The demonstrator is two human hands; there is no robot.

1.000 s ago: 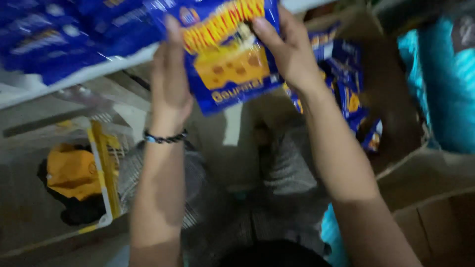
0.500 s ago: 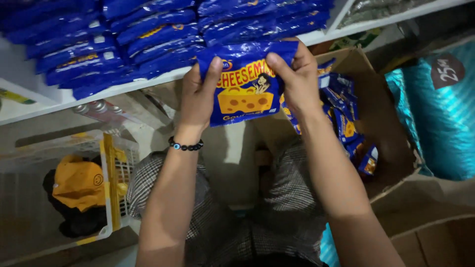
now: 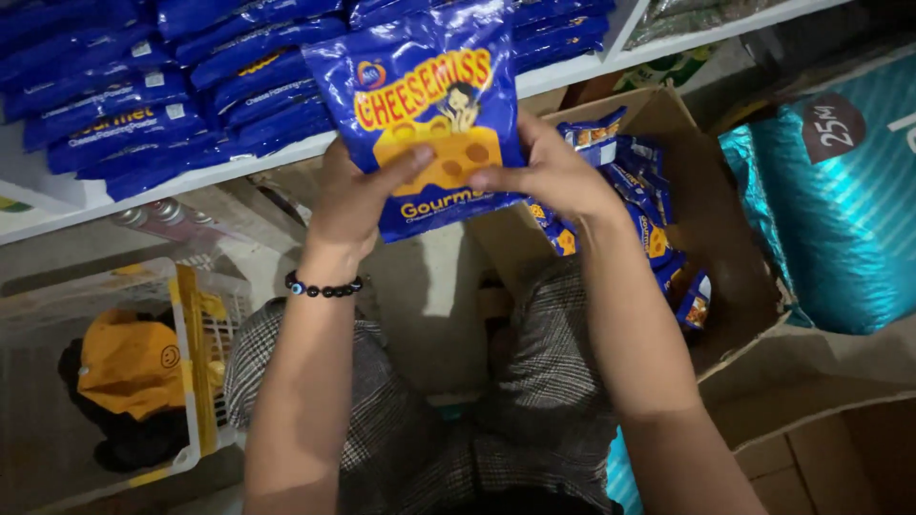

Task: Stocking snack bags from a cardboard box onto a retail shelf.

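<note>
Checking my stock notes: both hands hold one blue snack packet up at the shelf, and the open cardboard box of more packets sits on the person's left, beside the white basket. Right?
Not quite. The head view shows the cardboard box on the person's right, apart from the white basket, which is on their left. The rest stands: the left hand and right hand hold one blue snack packet at the shelf.

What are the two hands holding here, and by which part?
Both hands, left hand and right hand, hold one glossy blue snack packet by its lower side edges.
</note>
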